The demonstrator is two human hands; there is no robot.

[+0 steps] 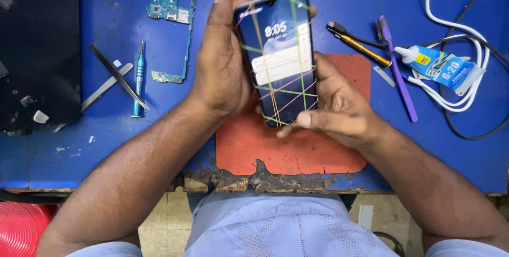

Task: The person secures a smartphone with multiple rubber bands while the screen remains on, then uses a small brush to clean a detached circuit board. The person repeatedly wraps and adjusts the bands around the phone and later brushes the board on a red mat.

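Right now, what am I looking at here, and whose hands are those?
This one picture comes from a camera worn on a person's head, looking down at a blue worktable. Both hands belong to that person. The left hand and right hand hold a black smartphone with its screen lit, wrapped in thin coloured rubber bands. Under it lies an orange-red mat. On the left are a green circuit board, a blue screwdriver and tweezers. On the right are a blue glue tube, a purple brush-like tool and white cable.
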